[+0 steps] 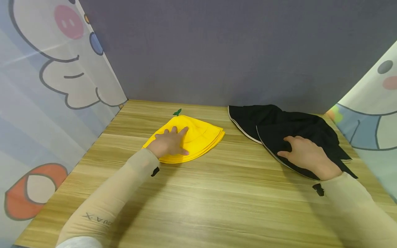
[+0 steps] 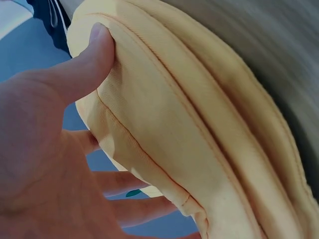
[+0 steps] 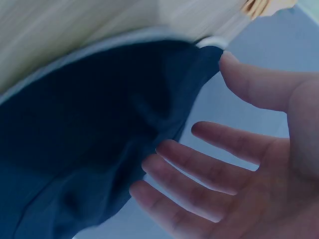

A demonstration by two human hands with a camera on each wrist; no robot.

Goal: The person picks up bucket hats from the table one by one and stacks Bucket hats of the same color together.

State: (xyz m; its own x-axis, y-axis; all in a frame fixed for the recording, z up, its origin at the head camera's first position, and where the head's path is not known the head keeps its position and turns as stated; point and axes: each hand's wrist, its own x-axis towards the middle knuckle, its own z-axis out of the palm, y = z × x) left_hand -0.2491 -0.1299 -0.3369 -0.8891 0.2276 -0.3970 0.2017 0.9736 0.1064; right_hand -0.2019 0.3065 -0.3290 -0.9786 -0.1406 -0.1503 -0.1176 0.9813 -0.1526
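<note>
Folded flat on the table's left half lie yellow bucket hats (image 1: 201, 132), their brims layered, with a small green leaf-shaped sprout (image 1: 177, 112) at the top. My left hand (image 1: 169, 143) is over them with fingers spread. In the left wrist view its thumb (image 2: 102, 47) rests against the yellow cloth, and the other fingertips are partly hidden behind the hat. Toward the right lie black hats (image 1: 263, 117) with pale-edged brims, overlapping one another. Above the front black hat (image 3: 99, 109) hovers my right hand (image 1: 305, 155), its fingers loosely extended and holding nothing.
The wood-grain table (image 1: 211, 203) ends at a grey back panel (image 1: 229, 51). Cartoon-printed curtains stand along the left (image 1: 31, 103) and right sides. Pale sleeves cover both forearms.
</note>
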